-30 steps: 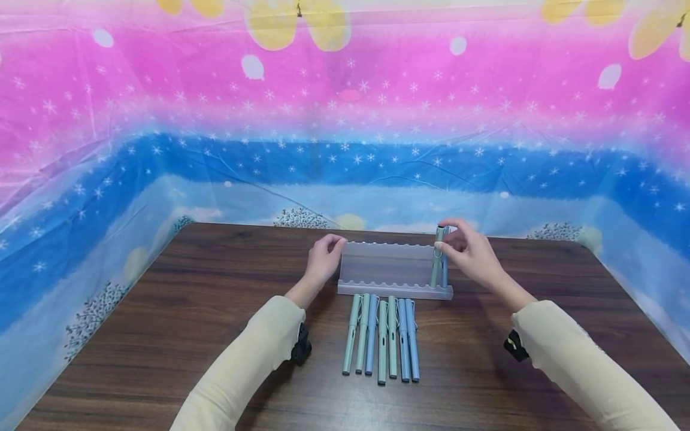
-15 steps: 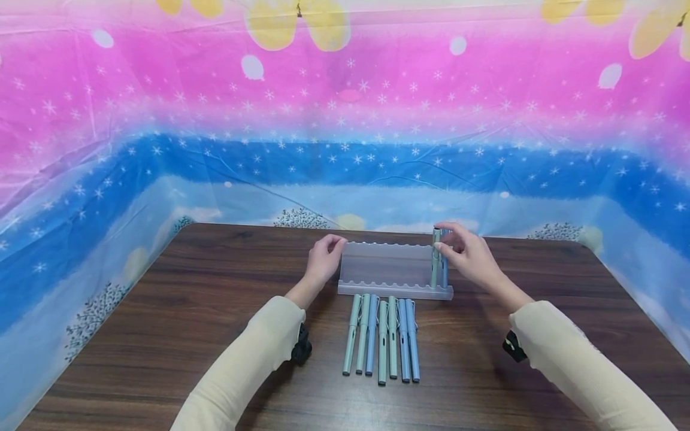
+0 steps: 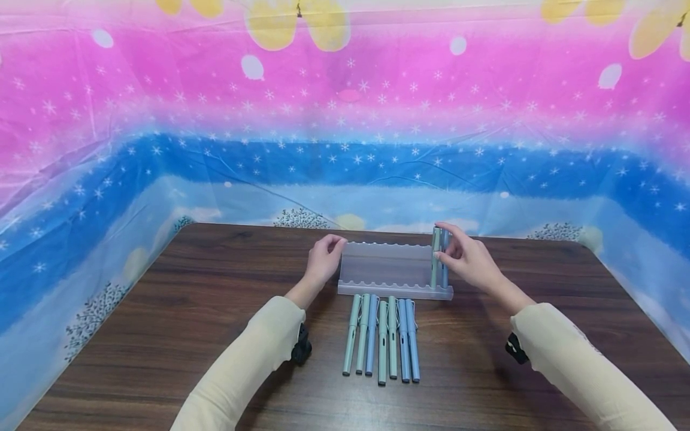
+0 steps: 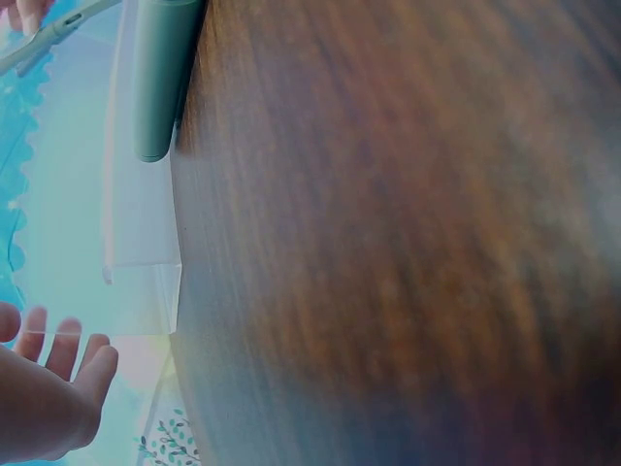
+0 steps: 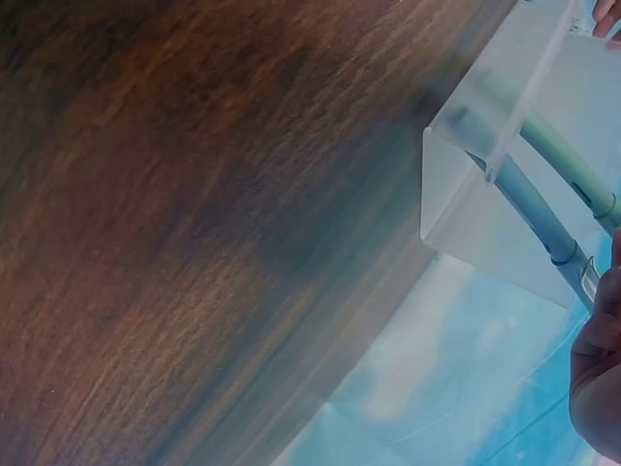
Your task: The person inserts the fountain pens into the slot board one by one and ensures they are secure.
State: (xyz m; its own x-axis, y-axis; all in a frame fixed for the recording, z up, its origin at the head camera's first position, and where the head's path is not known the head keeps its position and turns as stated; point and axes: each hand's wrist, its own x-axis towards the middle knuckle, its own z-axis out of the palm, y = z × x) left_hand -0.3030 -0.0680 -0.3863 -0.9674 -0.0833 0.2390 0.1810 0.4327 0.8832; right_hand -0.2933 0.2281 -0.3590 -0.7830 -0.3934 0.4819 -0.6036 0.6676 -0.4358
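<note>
A translucent pen rack [image 3: 388,263] with scalloped edges stands on the table. My left hand [image 3: 323,258] pinches its upper left corner; in the left wrist view the fingers [image 4: 64,345] show through the clear panel. At the rack's right end, a green pen [image 3: 435,269] stands upright in a notch beside a blue pen [image 3: 444,272]. My right hand [image 3: 471,257] holds the green pen, index finger at its top and thumb against its side. In the right wrist view the blue pen [image 5: 534,209] and green pen [image 5: 572,170] lean parallel in the rack, their tops partly hidden.
Several green and blue pens [image 3: 382,341] lie in a row on the wooden table [image 3: 215,287], just in front of the rack. A patterned pink and blue cloth [image 3: 345,161] hangs behind the table and along its sides.
The green pen has shifted slightly left and straightened from a tilt to upright in its notch. My right thumb has slid a little lower. My left hand has stayed put.
</note>
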